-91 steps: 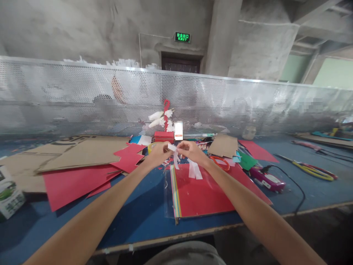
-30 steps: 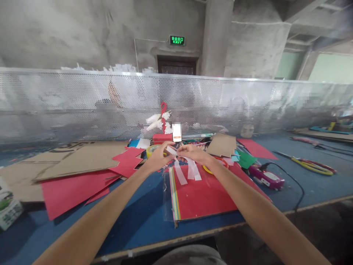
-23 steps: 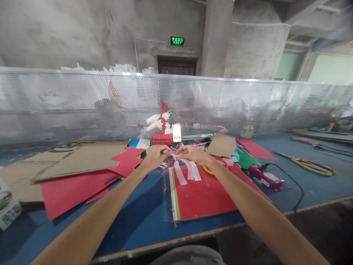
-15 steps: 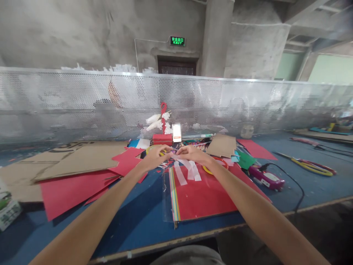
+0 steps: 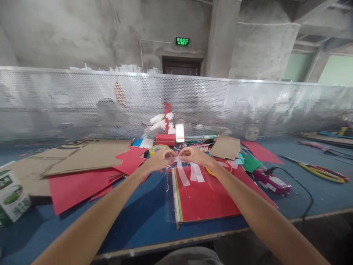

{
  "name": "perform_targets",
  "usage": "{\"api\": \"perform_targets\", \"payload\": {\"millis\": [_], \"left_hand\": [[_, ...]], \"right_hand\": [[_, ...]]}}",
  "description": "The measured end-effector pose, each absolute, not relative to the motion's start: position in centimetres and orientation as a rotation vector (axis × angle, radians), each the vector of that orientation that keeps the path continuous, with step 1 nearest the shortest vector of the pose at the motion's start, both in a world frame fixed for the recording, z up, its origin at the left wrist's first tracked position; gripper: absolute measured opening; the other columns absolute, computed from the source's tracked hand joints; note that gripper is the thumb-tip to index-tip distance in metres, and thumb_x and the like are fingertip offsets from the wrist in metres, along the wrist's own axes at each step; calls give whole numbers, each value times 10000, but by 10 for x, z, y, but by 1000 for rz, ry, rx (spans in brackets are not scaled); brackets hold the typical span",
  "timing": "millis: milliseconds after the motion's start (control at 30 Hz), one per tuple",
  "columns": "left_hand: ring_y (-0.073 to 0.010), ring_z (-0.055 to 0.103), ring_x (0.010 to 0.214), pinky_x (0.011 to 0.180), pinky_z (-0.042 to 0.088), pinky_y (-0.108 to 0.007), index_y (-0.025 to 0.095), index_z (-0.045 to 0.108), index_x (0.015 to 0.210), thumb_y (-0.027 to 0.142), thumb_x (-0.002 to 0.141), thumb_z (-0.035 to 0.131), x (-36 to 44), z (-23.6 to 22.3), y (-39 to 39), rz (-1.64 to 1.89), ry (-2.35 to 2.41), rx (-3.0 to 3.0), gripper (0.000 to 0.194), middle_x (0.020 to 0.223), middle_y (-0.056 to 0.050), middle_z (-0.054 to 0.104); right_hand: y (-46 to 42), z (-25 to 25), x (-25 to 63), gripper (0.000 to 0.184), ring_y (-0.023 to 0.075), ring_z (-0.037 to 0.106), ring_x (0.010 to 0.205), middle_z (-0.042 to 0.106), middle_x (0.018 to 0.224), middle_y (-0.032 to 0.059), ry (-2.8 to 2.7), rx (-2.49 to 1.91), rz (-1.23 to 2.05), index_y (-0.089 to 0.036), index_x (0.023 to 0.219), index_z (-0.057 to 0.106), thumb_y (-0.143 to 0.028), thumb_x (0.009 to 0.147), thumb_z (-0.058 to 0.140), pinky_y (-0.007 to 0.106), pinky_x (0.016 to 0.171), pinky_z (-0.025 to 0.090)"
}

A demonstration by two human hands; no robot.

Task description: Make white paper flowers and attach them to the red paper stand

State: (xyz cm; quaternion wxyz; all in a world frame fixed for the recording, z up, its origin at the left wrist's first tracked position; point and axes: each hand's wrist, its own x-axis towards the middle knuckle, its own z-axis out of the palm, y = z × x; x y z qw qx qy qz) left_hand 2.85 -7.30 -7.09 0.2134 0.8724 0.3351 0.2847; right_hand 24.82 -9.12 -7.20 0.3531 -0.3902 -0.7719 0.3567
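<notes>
My left hand [image 5: 162,159] and my right hand [image 5: 195,156] meet above the back edge of a stack of red sheets [image 5: 212,198]. Fingers of both hands are pinched on a thin, whitish strip [image 5: 178,159] that spans the small gap between them. Its exact shape is partly covered by the fingertips. Just below the hands, white paper strips [image 5: 183,174] lie slanted across the red sheets. A yellow tape roll [image 5: 158,149] sits behind my left hand. Close to my right wrist are scissors with red and yellow handles [image 5: 223,165], partly hidden by the arm.
Cardboard [image 5: 91,156] and red paper [image 5: 79,189] spread over the left, with a milk carton [image 5: 13,197] at the edge. To the right lie a purple corded device [image 5: 271,182] and yellow-red pliers [image 5: 317,171]. White flowers on a red stand [image 5: 167,119] rise behind.
The view has turned slightly left. My fingertips have shifted a little and the whitish strip now runs nearly level between them. The strips on the red sheets look less crossed.
</notes>
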Motion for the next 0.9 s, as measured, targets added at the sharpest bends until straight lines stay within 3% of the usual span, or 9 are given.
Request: {"api": "perform_targets", "payload": {"millis": [300, 500, 733, 900], "left_hand": [[-144, 563, 643, 587, 395, -242, 167, 680, 821, 364, 814, 547, 30, -70, -74, 762, 989, 2407, 237, 722, -5, 632], [-110, 496, 585, 565, 370, -224, 157, 650, 780, 388, 790, 604, 31, -76, -70, 762, 912, 2239, 235, 639, 27, 550], [-106, 511, 581, 568, 412, -228, 155, 628, 757, 423, 763, 643, 32, -80, -71, 721, 900, 2098, 269, 640, 18, 551], [-114, 536, 585, 544, 420, -225, 157, 643, 752, 432, 760, 648, 30, -78, -72, 695, 935, 2113, 275, 638, 10, 570]], "right_hand": [[-90, -74, 249, 263, 153, 612, 702, 648, 767, 23, -2049, -947, 907, -179, 886, 594, -395, 769, 690, 261, 649, 463], [-101, -69, 242, 391, 176, 582, 859, 633, 956, 8, -2271, -867, 606, -222, 994, 543, -324, 691, 769, 265, 739, 434], [-106, -68, 236, 143, 185, 619, 899, 666, 942, 13, -2343, -809, 375, -212, 887, 589, -123, 776, 597, 278, 825, 423], [-102, -67, 241, 96, 190, 616, 889, 691, 923, 25, -2336, -851, 294, -209, 856, 666, -151, 798, 617, 291, 824, 420]]}}
